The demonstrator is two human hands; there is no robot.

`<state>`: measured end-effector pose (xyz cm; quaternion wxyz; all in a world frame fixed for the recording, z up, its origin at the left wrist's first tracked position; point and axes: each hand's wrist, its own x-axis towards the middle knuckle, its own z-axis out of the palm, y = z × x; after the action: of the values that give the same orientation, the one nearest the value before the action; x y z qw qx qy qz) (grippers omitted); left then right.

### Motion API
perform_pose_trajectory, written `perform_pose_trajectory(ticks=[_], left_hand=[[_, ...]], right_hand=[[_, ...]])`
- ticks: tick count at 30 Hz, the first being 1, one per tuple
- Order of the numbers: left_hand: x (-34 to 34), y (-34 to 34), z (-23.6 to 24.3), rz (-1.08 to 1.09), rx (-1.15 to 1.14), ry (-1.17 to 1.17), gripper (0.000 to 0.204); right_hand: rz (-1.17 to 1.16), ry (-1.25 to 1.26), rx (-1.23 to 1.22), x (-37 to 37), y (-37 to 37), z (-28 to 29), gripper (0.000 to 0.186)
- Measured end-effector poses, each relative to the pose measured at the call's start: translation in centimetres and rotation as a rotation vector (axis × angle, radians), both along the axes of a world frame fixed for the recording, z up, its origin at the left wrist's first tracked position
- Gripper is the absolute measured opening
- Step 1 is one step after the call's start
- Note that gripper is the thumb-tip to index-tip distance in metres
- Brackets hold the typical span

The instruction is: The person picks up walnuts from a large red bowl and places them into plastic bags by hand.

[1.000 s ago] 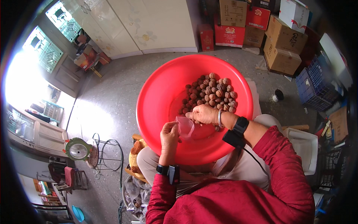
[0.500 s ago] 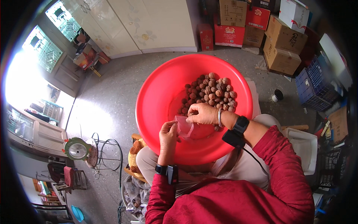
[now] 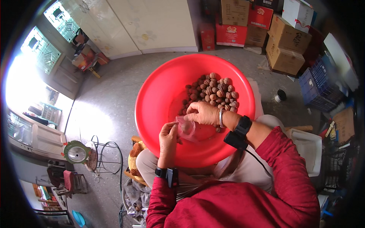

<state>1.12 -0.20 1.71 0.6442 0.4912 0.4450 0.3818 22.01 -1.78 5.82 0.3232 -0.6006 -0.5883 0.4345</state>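
A large red plastic basin rests across my lap. A heap of walnuts lies in its far right part. Over the near side of the basin hangs a small clear plastic bag, with a blurred brownish shape, apparently a walnut, showing through it. My left hand pinches the bag's left edge between thumb and fingers. At the bag's upper right edge, my right hand is closed with its thumb against the plastic. Its palm side is hidden, and it covers some walnuts.
On my left stand a round wire stand and black cable on the floor. A bag-lined container sits by my left leg. To the right are a white tub, a blue crate and stacked cartons.
A brownish shape now shows inside the plastic bag, which looked empty before. My right hand has shifted slightly up and left at the bag's edge. The left hand keeps its pinch.
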Motion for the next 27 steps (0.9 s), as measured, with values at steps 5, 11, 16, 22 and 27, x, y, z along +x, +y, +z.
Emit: perform_pose_trajectory(ticks=[5,11,16,22,27], left_hand=[[0.0,0.1,-0.2,-0.021,-0.003,0.03,0.015],[-0.2,0.3,-1.0,-0.057,0.0,0.005,0.013],[0.4,-0.3,-0.7,-0.113,0.134,0.157,0.012],[-0.1,-4.0,0.9,-0.241,0.592,0.507,0.008],[-1.0,-7.4,1.0,-0.081,0.859,0.648,0.005]], right_hand=[[-0.085,0.044,-0.091,2.7,-0.1,1.3,0.031],[-0.173,-0.422,0.131,6.4,0.5,1.1,0.026],[-0.45,-0.996,-0.034,10.9,0.4,1.4,0.043],[-0.668,-0.884,-0.347,15.1,0.8,0.6,0.042],[-0.749,-0.796,-0.403,16.4,1.2,-0.7,0.036]])
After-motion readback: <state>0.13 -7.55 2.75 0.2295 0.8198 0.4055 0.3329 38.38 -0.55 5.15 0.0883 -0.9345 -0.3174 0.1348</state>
